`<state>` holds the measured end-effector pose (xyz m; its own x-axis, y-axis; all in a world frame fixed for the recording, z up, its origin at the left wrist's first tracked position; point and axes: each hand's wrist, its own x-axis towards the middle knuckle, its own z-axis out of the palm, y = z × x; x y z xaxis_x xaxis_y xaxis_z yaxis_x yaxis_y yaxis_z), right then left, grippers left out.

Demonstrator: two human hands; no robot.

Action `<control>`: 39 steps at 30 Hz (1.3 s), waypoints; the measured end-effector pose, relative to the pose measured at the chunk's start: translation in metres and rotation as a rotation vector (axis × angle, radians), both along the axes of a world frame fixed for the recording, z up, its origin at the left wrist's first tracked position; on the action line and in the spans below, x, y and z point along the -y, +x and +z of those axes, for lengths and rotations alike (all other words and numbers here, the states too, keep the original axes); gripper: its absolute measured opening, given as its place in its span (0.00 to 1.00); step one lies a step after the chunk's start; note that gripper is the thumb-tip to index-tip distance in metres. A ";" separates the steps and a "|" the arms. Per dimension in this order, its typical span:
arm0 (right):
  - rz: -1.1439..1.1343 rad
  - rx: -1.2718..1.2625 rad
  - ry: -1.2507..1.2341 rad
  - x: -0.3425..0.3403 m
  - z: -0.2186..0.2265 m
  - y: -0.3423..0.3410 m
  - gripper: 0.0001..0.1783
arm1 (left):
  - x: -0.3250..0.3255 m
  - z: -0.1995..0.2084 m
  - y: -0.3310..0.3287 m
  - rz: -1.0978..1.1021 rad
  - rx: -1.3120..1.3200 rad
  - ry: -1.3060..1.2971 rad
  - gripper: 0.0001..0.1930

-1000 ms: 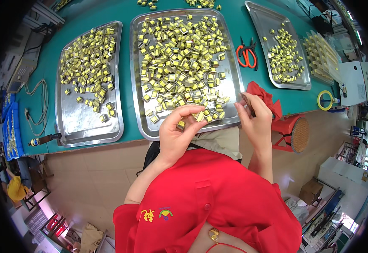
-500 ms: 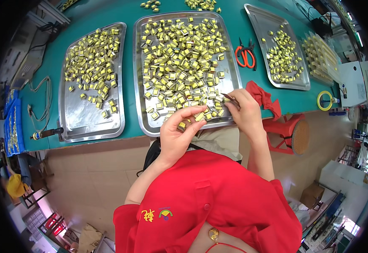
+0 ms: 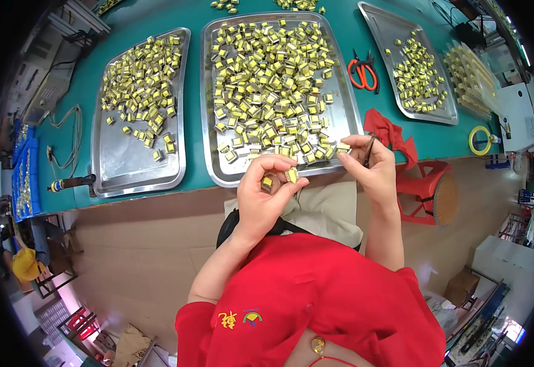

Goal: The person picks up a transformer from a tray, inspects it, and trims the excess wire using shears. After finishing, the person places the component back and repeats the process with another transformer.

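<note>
My left hand (image 3: 258, 200) is closed near the front edge of the middle metal tray (image 3: 209, 144). Thumb and fingertips pinch a small transformer (image 3: 291, 175) with a yellow-wrapped middle and metal sides. A second transformer (image 3: 267, 183) sits deeper in the same hand, against the curled fingers. At the tray's front right corner, my right hand (image 3: 377, 177) pinches another transformer (image 3: 343, 148) between thumb and fingertip. It also keeps a slim dark tool (image 3: 371, 147), resembling tweezers, in its fingers. Many more transformers (image 3: 273, 79) lie heaped in the middle tray.
Similar transformers fill parts of a left tray (image 3: 138, 174) and a right tray (image 3: 429, 114). Orange-handled cutters (image 3: 363, 74) and a red cloth (image 3: 391, 131) lie between trays. A yellow tape roll (image 3: 479, 140) is at right. A red stool (image 3: 417, 189) stands below the table.
My right hand has moved right, away from my left, and now has a transformer at its fingertips. The dark tool has swung upright. The whole view has shifted slightly.
</note>
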<state>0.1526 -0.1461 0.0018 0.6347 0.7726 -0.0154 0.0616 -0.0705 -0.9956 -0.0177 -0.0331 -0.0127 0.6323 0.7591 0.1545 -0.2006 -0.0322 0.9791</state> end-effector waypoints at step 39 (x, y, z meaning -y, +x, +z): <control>0.117 -0.412 0.046 0.050 -0.048 -0.056 0.17 | 0.047 -0.055 -0.015 -0.293 -0.044 -0.391 0.15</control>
